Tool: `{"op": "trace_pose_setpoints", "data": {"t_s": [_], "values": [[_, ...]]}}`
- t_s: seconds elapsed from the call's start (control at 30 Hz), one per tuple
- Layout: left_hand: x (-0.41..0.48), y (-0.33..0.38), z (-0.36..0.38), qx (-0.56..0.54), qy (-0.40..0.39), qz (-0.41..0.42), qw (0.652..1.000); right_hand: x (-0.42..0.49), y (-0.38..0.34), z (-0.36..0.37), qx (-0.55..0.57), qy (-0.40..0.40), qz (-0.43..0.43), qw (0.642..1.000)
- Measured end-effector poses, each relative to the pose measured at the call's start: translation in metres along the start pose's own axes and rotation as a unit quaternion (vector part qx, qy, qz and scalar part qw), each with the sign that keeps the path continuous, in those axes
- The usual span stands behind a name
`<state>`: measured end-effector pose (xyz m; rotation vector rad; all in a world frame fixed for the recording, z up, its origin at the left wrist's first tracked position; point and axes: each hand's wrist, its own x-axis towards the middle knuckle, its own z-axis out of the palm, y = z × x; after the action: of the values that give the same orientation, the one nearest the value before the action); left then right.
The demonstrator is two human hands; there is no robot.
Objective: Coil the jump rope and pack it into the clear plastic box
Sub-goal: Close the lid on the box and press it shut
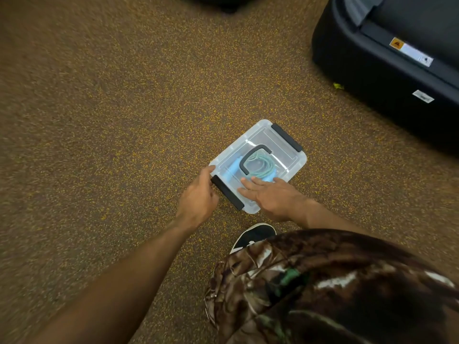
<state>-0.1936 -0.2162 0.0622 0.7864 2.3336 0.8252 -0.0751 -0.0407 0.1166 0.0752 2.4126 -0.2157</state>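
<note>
Floor: brown, dense with yellow flecks, filling most of the view.
Far right: bulky black machine base resting on the floor.
Labels: warning sticker and small white tag on the base.
Scrap: yellow-green, just beside the base.
Top edge: dark shape, cut off.
Light: soft, even.

The single head-worn wide-angle view looks steeply down, from close above, at the carpet and clear plastic box.

A gym: speckled rubber floor, black exercise machine
</note>
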Motion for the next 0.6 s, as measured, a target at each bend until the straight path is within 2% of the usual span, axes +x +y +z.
{"op": "trace_pose_setpoints", "data": {"t_s": [0.07, 0.13, 0.2, 0.27, 0.37, 0.47, 0.53, 0.6], "values": [[0.001, -0.002, -0.005, 0.155, -0.011, 0.07, 0.985, 0.001, 0.003, -0.001, -0.001, -0.005, -0.001, 1.0], [0.006, -0.003, -0.012, 0.299, -0.022, 0.107, 0.948, 0.003, 0.005, -0.001, -0.004, -0.012, -0.001, 1.0], [0.011, -0.002, -0.018, 0.381, -0.014, 0.15, 0.912, 0.003, 0.007, 0.001, -0.004, -0.013, -0.003, 1.0], [0.019, 0.002, -0.022, 0.41, -0.004, 0.195, 0.891, 0.002, 0.007, 0.002, -0.004, -0.007, -0.005, 1.0], [0.035, 0.007, -0.027, 0.439, -0.034, 0.271, 0.856, 0.002, 0.008, 0.001, -0.007, -0.003, -0.008, 1.0], [0.05, 0.013, -0.032, 0.476, -0.078, 0.376, 0.792, 0.002, 0.008, 0.0, -0.009, -0.005, -0.011, 1.0], [0.056, 0.018, -0.034, 0.498, -0.108, 0.391, 0.766, 0.003, 0.008, 0.001, -0.009, -0.003, -0.012, 1.0], [0.059, 0.021, -0.035, 0.512, -0.136, 0.38, 0.758, 0.003, 0.009, 0.003, -0.01, 0.001, -0.013, 1.0]]}}
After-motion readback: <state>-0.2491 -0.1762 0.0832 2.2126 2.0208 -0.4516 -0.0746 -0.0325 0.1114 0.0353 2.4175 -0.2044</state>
